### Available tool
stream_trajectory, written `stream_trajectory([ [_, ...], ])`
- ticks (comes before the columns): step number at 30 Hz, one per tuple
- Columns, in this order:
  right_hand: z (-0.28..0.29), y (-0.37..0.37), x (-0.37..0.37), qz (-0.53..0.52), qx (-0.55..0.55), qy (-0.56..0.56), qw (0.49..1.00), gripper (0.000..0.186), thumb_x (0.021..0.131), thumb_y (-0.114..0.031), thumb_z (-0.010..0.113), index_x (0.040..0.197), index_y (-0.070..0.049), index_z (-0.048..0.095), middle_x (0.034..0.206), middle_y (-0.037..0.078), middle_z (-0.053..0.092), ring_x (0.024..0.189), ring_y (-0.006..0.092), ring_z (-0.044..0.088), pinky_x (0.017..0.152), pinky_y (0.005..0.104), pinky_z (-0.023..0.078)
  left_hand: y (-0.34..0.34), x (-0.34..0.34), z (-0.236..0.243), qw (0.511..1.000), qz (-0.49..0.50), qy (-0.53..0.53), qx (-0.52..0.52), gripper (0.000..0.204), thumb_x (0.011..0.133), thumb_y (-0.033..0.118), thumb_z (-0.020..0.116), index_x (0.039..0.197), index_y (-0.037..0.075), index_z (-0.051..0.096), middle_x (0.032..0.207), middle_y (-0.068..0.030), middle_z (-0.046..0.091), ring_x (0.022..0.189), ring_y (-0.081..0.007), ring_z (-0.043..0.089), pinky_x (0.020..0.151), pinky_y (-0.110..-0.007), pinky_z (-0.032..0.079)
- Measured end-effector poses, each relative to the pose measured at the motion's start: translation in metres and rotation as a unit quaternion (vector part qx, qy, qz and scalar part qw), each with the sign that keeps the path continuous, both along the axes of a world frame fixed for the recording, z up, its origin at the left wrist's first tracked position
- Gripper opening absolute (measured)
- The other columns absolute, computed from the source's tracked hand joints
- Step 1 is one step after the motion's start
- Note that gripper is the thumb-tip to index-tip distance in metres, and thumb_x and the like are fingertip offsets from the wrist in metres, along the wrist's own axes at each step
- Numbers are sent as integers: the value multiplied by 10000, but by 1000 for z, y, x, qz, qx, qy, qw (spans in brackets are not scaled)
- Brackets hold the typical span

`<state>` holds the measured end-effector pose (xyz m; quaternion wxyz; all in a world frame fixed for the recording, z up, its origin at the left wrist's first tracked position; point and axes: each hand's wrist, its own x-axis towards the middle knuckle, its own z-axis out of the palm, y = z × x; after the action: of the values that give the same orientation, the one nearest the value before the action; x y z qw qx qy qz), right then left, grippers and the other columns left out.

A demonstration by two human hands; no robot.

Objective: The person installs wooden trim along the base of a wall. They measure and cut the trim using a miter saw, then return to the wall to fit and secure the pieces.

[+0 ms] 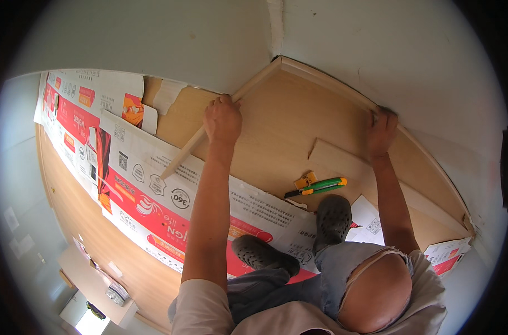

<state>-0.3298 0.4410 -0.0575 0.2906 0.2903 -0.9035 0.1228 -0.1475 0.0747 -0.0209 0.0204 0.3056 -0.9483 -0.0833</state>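
My left hand point(223, 120) is closed around a pale wooden trim strip point(190, 146). That strip slants from the wall corner down over printed cardboard, and its far end meets a second trim strip point(326, 79) at the corner. The second strip runs along the foot of the right wall. My right hand point(382, 133) grips it with curled fingers, partly blurred and shaded. Between my arms, a green and yellow utility knife point(320, 186) lies on the wood-look floor point(276, 125), its dark tip pointing left. Beside it sits a small yellow block point(305, 178).
Flattened red and white cardboard point(153, 195) covers the floor at left and under my clogs point(265, 254). A flat board point(343, 162) lies right of the knife. Pale walls point(388, 50) rise ahead and right. A cabinet-like piece point(92, 273) stands at lower left.
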Motion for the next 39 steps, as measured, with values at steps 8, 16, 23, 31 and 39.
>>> stream_trajectory([
  [8, -8, -4, 2, -7, -22, -4, 1000, 260, 827, -197, 802, 995, -56, 663, 969, 140, 578, 895, 346, 591, 740, 451, 527, -7, 3, -8, 999, -29, 15, -4, 322, 924, 321, 679, 920, 2, 635, 865, -194, 683, 867, -381, 651, 762, -474, 524],
  [16, -12, -1, 2, -12, -20, 4, 1000, 284, 827, -230, 811, 1004, -64, 664, 985, 141, 588, 901, 345, 592, 742, 455, 526, -5, 4, -10, 999, -30, 27, -19, 322, 901, 321, 706, 871, 12, 620, 823, -189, 673, 821, -381, 653, 711, -472, 529],
  [23, -11, -1, 2, -19, -21, 2, 1000, 296, 823, -238, 815, 1014, -70, 664, 989, 133, 593, 906, 332, 604, 708, 430, 535, -10, 6, -10, 998, -50, 39, -28, 331, 895, 340, 710, 864, 23, 617, 793, -179, 672, 776, -374, 661, 667, -472, 537],
  [31, -10, -4, 4, -18, -25, 8, 1000, 288, 826, -226, 808, 1020, -67, 666, 995, 141, 583, 909, 344, 595, 722, 440, 530, -5, -1, 0, 1000, -4, -22, -16, 359, 907, 379, 677, 864, 23, 656, 875, -138, 699, 892, -328, 668, 764, -440, 546],
  [39, -11, -4, 3, -14, -25, -9, 1000, 288, 821, -211, 809, 999, -49, 651, 976, 164, 573, 905, 367, 576, 729, 469, 507, 3, -3, 0, 999, 27, -24, -22, 324, 892, 355, 697, 882, 33, 658, 912, -126, 699, 911, -316, 656, 792, -436, 526],
])
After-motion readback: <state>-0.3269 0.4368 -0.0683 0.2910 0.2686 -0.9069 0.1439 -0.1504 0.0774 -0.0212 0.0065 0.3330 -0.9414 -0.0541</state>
